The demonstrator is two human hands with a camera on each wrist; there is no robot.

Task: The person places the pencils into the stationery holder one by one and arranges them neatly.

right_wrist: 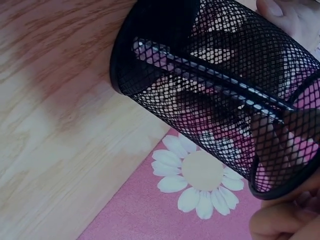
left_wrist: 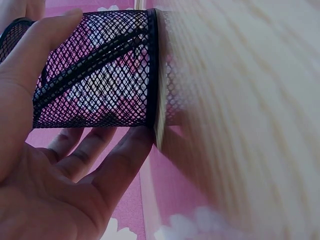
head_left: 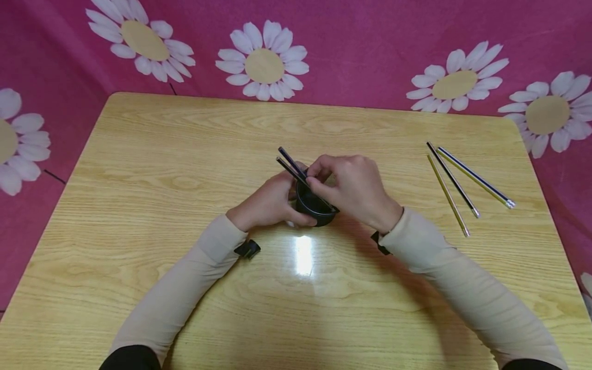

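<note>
A black mesh pen cup (head_left: 318, 210) stands upright near the middle of the table. My left hand (head_left: 273, 203) grips it from the left, thumb on the near side and fingers round the far side; the left wrist view shows them spread along the mesh (left_wrist: 100, 70). Two dark pencils (head_left: 289, 168) lean inside the cup, their upper ends sticking out to the far left. Over the rim, my right hand (head_left: 356, 182) pinches one of these pencils between thumb and forefinger. Through the mesh, the right wrist view shows the pencils (right_wrist: 210, 82) slanting down to the base.
To the right on the wooden table (head_left: 185, 154) lie a yellow pencil (head_left: 448, 195), a black pencil (head_left: 453, 179) and a blue-and-yellow striped pencil or pair (head_left: 475, 176). A pink cloth with white daisies (head_left: 361, 56) hangs behind the table's far edge.
</note>
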